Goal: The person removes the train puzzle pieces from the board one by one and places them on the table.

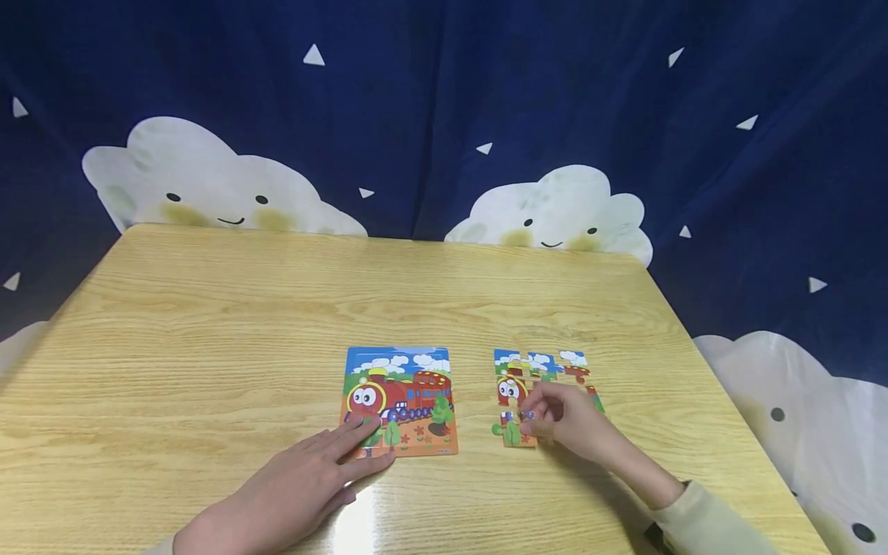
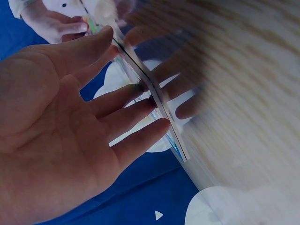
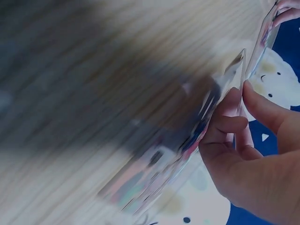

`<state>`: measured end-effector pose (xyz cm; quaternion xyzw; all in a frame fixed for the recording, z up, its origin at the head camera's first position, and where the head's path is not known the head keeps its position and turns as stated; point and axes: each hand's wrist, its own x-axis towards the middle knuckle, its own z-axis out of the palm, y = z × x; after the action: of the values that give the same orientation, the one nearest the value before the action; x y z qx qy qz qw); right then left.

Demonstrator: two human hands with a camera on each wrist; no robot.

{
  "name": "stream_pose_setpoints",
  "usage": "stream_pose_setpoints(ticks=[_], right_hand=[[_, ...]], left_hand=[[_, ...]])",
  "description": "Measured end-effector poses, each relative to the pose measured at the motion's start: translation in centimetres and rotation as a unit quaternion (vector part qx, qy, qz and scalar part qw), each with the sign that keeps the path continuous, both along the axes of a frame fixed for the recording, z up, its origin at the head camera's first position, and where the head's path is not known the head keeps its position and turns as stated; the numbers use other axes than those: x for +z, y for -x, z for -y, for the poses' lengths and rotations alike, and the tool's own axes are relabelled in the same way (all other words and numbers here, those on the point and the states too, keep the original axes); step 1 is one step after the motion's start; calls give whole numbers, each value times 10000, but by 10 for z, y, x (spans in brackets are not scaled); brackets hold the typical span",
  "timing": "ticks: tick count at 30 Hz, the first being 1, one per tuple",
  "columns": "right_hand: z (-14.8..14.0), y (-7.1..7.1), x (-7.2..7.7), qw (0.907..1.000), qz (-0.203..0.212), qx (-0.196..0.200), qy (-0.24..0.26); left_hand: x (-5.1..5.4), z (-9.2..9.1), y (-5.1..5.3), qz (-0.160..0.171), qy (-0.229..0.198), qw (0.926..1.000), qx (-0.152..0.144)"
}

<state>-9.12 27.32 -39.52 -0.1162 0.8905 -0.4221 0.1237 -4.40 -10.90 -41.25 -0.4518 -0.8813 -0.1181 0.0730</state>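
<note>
A square train puzzle picture [image 1: 416, 408] lies on the table, showing a red engine with big eyes. My left hand [image 1: 298, 478] rests on its lower left corner with straight fingers; in the left wrist view the fingers [image 2: 140, 140] reach the board's edge. To the right lie several loose puzzle pieces [image 1: 509, 389] of a matching train picture, some joined and some apart. At their lower side my right hand [image 1: 572, 420] pinches a puzzle piece [image 3: 241, 70] between thumb and index finger. In the right wrist view that piece stands tilted off the table.
A pale wooden table [image 1: 243, 324] carries everything. Behind and beside it hangs a dark blue curtain [image 1: 416, 77] with white clouds [image 1: 555, 200] and small triangles. A strip of table separates the puzzle picture from the pieces.
</note>
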Motion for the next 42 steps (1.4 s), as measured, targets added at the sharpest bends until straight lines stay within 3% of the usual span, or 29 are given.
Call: stream_pose_setpoints(ticks=[12,24,33,42], right_hand=[[-28,-14,5,9948,-269,-658,-735],[-28,-18,6,9858,-653,-748,-1353],[-30,-19,2,9817,-1007,-772,-1423],[-29,-19,1,9826,-992,-719,-1394]], left_hand=[[1,0,0,-98,-38,9999,-12],[0,1,0,-35,-98,9999,-77],[1,1,1,14,-38,9999,-109],[2,1,0,53,-32,10000,-65]])
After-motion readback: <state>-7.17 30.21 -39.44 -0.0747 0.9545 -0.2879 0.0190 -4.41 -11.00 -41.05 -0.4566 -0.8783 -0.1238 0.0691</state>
